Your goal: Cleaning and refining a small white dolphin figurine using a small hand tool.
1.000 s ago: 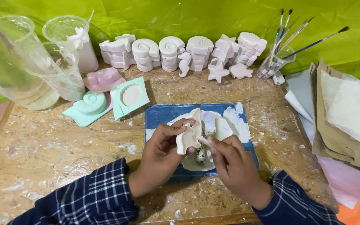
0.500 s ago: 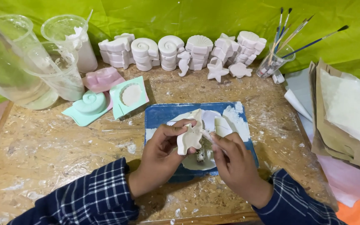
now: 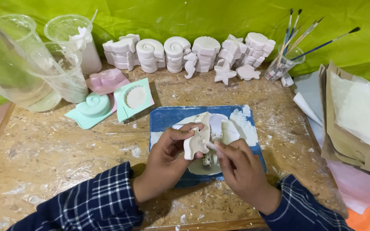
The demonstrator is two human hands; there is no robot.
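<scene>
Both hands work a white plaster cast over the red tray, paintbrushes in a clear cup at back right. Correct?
Not quite: the tray is blue, not red, per the head view. Left hand and right hand do hold the white plaster cast; paintbrushes stand in the clear cup.

Matt white plaster, dusty chipboard.
The plaster cast looks chalky and smooth; the blue tray is powder-smeared, the chipboard table rough, the beakers clear plastic.

White plaster cast, curvy and upright, pinched between 2 hands just above the blue tray, at its middle.
</scene>
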